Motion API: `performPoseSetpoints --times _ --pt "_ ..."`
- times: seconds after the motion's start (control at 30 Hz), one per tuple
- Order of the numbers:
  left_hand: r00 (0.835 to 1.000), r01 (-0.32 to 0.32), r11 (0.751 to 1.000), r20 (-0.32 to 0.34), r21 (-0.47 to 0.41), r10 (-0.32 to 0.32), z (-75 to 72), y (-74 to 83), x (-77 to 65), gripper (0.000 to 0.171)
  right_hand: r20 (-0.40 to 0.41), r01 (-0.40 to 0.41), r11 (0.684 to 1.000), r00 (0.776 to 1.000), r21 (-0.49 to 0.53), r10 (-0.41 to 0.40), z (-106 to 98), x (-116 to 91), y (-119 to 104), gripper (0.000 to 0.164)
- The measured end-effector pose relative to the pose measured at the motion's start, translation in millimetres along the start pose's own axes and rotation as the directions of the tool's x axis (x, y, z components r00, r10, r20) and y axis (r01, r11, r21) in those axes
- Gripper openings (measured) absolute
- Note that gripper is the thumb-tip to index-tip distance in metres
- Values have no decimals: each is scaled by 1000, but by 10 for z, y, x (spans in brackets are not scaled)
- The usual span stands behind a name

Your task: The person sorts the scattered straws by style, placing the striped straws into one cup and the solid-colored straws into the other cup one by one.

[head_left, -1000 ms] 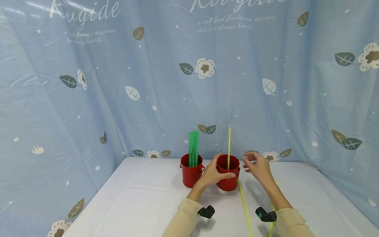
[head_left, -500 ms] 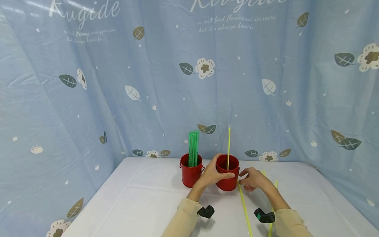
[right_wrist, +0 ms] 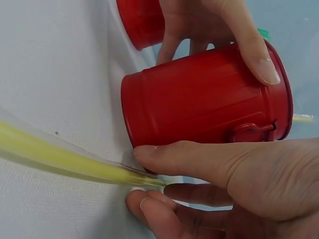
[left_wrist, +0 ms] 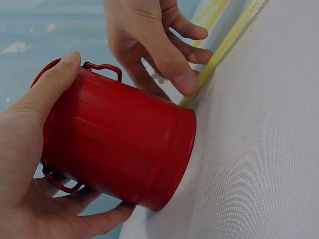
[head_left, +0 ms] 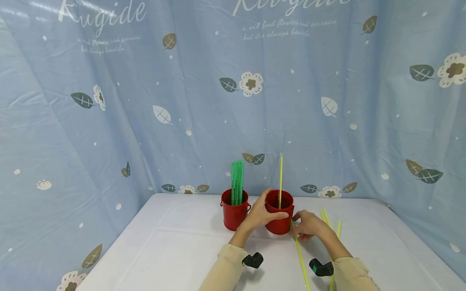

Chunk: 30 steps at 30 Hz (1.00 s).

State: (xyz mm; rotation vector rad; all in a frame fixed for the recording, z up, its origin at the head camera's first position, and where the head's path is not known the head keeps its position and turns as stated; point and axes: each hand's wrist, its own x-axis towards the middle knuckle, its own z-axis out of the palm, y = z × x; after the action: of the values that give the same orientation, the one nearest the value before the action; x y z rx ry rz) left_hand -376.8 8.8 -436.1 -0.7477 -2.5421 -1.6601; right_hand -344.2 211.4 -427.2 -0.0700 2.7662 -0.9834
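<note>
My left hand [head_left: 259, 213] holds a red metal bucket [head_left: 279, 223] by its side, thumb and fingers round it near the rim; the bucket [left_wrist: 117, 139] stands upright. One thin yellow stick [head_left: 281, 178] rises out of it. My right hand [head_left: 308, 226] is low beside the bucket, at the far end of another yellow stick [head_left: 301, 258] lying on the table. In the right wrist view, thumb and fingers lie on either side of this clear-covered stick [right_wrist: 65, 154], with a gap between them; a firm pinch does not show.
A second red bucket [head_left: 233, 218] with several green sticks [head_left: 238, 182] stands to the left. More yellow sticks [head_left: 326, 217] lie on the white table [head_left: 174, 246] under and beside my right forearm. A blue patterned curtain [head_left: 204, 121] hangs behind the table.
My right hand has come down from beside the bucket's rim to the lying yellow stick's far end, its fingers now around that end. My left hand and the bucket have stayed put.
</note>
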Motion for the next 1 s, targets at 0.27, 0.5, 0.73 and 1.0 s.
performPoseSetpoints --times 0.27,0.5,0.73,1.0 --pt "1000 7 1000 -3 2 -7 0 -18 3 94 2 -20 1000 1000 -5 20 25 -19 -7 53" --pt "1000 4 1000 -1 4 -4 -3 -12 0 97 -1 -24 1000 1000 -4 24 24 -44 -32 51" --pt "1000 8 1000 -4 -8 -8 6 -18 4 95 2 -21 1000 1000 -15 21 25 -52 -33 49" --pt "1000 1 1000 4 -11 -1 2 -14 6 99 -7 -15 1000 1000 -12 15 23 -51 -30 44"
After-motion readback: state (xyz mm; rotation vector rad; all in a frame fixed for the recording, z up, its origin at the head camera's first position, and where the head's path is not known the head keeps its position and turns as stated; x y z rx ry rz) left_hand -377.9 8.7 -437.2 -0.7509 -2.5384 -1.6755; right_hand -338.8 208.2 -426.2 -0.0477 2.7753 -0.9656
